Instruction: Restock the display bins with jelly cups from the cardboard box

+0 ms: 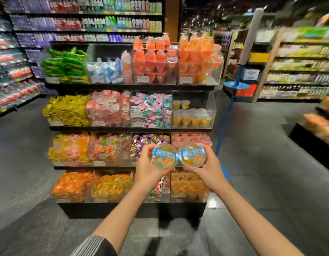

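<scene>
My left hand (147,169) grips one clear jelly cup (164,157) with a blue-banded lid and orange fruit inside. My right hand (209,171) grips a second such jelly cup (191,155). Both cups are held side by side, lids toward me, in front of the tiered display stand. On the second tier at the right, a clear bin (194,110) holds a low layer of the same cups, with free room above them. The cardboard box is out of view.
The stand (134,209) carries four tiers of clear bins filled with jellies and sweets. A blue pole with a round tray (235,85) stands right of it. Store shelving lines the left and back; low produce tables (315,137) sit at the right.
</scene>
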Action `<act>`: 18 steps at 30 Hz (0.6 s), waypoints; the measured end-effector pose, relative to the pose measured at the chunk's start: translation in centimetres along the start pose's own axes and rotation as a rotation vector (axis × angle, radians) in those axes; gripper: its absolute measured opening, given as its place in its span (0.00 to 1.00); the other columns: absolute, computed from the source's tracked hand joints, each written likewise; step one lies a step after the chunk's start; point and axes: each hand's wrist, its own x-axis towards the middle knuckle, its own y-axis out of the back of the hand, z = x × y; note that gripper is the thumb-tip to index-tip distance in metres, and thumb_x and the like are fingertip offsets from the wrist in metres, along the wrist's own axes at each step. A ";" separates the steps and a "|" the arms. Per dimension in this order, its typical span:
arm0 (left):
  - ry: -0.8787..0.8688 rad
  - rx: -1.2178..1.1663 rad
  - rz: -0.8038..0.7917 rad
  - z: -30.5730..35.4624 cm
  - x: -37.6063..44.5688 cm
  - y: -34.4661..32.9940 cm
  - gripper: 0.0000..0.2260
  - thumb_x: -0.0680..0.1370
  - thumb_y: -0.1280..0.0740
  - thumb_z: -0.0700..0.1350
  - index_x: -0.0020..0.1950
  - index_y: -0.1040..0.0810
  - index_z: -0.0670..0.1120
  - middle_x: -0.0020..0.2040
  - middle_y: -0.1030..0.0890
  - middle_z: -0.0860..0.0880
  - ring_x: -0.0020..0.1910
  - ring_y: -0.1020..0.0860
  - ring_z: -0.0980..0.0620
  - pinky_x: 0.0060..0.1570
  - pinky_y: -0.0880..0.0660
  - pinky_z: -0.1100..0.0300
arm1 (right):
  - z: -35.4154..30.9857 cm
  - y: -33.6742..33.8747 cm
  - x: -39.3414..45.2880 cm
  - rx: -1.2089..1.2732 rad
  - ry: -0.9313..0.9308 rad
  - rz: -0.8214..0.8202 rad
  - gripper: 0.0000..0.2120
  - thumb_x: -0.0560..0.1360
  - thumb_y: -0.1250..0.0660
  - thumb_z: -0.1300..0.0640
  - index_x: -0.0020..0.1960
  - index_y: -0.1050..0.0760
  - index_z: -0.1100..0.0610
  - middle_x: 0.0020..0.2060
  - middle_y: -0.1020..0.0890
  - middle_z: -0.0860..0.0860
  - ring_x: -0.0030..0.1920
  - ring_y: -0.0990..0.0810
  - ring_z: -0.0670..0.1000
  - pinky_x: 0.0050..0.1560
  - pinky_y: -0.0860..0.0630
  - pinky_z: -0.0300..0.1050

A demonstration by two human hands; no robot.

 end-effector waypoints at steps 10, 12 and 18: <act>0.111 -0.292 -0.021 -4.5 17.6 -11.1 0.29 0.55 0.20 0.30 0.48 0.29 0.47 0.42 0.22 0.53 0.38 0.23 0.62 0.36 0.25 0.71 | 7.4 2.9 17.4 -0.030 -0.068 0.016 0.31 0.58 0.17 0.62 0.56 0.27 0.52 0.50 0.18 0.47 0.50 0.18 0.43 0.50 0.21 0.39; 0.123 -0.337 -0.028 -5.4 21.3 -12.9 0.29 0.54 0.20 0.29 0.48 0.29 0.46 0.44 0.21 0.49 0.38 0.22 0.60 0.39 0.22 0.64 | 8.5 3.7 20.9 -0.041 -0.093 0.016 0.32 0.56 0.17 0.61 0.56 0.27 0.50 0.49 0.17 0.46 0.50 0.18 0.43 0.50 0.21 0.39; 0.060 -0.159 -0.036 -8.0 30.5 -18.6 0.30 0.56 0.17 0.35 0.49 0.29 0.53 0.47 0.21 0.54 0.45 0.21 0.58 0.47 0.23 0.65 | 12.6 5.7 30.5 0.026 -0.190 0.041 0.30 0.59 0.19 0.66 0.54 0.28 0.50 0.49 0.18 0.46 0.46 0.18 0.38 0.46 0.23 0.33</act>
